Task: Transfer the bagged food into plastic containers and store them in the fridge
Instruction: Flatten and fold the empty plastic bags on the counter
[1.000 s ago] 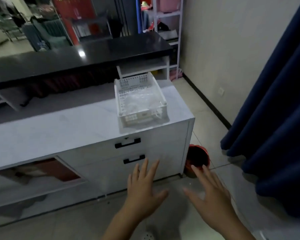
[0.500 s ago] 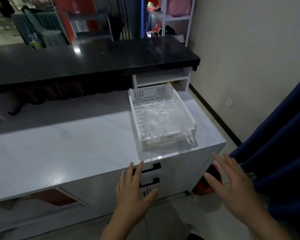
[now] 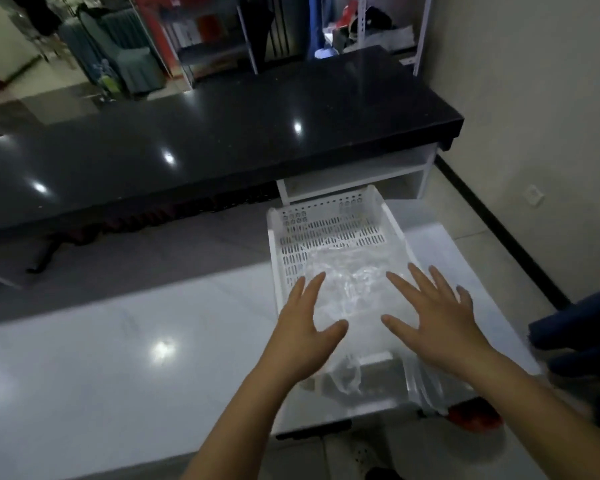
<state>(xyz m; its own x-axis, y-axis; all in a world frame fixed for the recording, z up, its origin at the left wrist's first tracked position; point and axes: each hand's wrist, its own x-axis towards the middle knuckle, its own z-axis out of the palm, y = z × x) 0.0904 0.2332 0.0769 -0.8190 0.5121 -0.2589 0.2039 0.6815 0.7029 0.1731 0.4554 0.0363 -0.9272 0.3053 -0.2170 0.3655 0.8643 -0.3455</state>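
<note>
From the head view I see the white basket [image 3: 329, 237] on the white counter's [image 3: 118, 358] right end, long axis running away from me, clear bags [image 3: 347, 289] inside. My left hand [image 3: 303, 336] and right hand [image 3: 437, 327] hover above it, palms down, fingers spread, gripping nothing.

Bare forearms, sleeveless; left hand [image 3: 305, 336], right hand [image 3: 440, 323] unadorned.

My left hand [image 3: 305, 327] and right hand [image 3: 437, 320], fingers spread flat, hover over a white perforated basket [image 3: 329, 223] on a pale counter [image 3: 118, 358]. Clear plastic bags [image 3: 350, 289] lie beneath and between my palms.
</note>
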